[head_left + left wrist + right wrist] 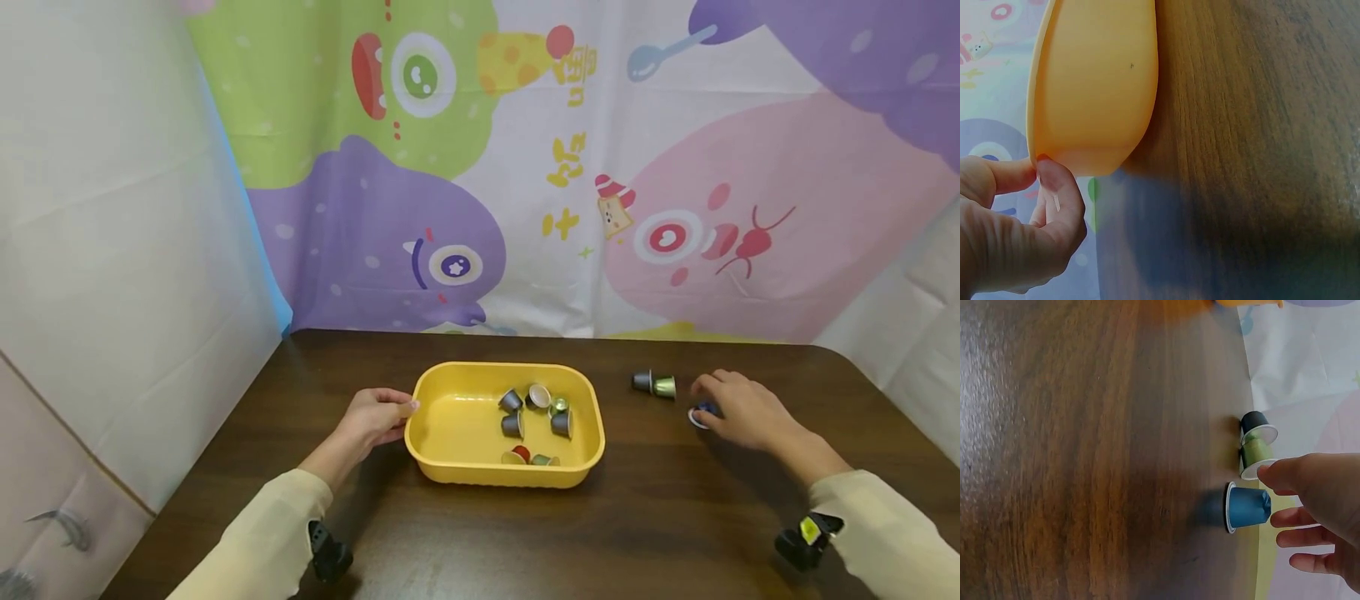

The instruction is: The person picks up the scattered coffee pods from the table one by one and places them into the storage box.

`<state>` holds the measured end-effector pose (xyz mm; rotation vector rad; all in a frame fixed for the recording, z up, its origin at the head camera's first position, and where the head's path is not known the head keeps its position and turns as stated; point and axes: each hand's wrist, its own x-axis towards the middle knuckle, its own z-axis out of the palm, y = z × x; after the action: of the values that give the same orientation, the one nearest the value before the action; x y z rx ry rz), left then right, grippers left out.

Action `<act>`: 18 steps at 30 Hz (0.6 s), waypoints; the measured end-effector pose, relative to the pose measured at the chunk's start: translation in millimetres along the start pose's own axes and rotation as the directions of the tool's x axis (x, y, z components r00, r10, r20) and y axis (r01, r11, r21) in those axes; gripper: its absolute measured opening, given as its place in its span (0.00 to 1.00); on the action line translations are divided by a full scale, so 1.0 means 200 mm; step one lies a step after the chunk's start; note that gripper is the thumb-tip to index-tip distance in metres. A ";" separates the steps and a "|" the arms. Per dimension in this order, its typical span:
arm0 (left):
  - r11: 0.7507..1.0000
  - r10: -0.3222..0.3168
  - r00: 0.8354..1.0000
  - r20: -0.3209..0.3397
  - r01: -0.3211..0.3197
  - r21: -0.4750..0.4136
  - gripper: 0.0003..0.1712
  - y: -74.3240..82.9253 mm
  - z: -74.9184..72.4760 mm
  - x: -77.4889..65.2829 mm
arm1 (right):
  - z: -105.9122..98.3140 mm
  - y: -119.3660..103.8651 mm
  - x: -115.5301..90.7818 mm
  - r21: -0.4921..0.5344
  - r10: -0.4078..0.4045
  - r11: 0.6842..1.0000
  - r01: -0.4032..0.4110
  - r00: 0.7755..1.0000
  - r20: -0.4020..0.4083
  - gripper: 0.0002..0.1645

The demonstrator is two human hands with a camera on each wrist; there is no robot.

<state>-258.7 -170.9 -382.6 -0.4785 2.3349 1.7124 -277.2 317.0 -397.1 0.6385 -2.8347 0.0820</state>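
Note:
My left hand (369, 418) pinches the left rim of a yellow plastic tub (495, 475) between thumb and fingers. The left wrist view has the thumb and fingertips right at the tub's rim (1032, 125). Several coffee capsules (512, 425), grey, green and red, lie in the right half of the tub. My right hand (750, 414) reaches over a blue coffee capsule (1249, 507) that stands on its wide rim. Thumb and fingers are spread around its top, partly hiding it in the head view.
A dark capsule (642, 381) and a green capsule (664, 387) lie side by side on the brown wooden table (480, 542), left of my right hand. A cartoon-printed curtain (540, 283) hangs behind the table's back edge.

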 end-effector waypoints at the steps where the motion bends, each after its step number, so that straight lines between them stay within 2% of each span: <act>1: 1.000 0.001 1.000 -0.001 -0.001 -0.001 0.14 0.00 0.00 0.00 | 0.01 0.00 0.00 -0.002 0.002 1.000 -0.002 1.000 0.002 0.16; 9: 1.000 0.004 1.000 -0.005 -0.004 -0.015 0.14 0.00 0.00 0.01 | 0.06 0.03 0.01 -0.008 0.024 1.000 -0.024 0.999 0.038 0.15; 18: 1.000 0.011 1.000 -0.007 -0.011 -0.012 0.14 -0.01 0.00 0.01 | 0.09 0.02 -0.01 -0.026 0.016 1.000 -0.015 0.999 0.035 0.14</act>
<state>-259.1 -171.2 -385.4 -0.4754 2.3376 1.7336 -281.9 320.0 -414.0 0.6186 -2.8693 0.0368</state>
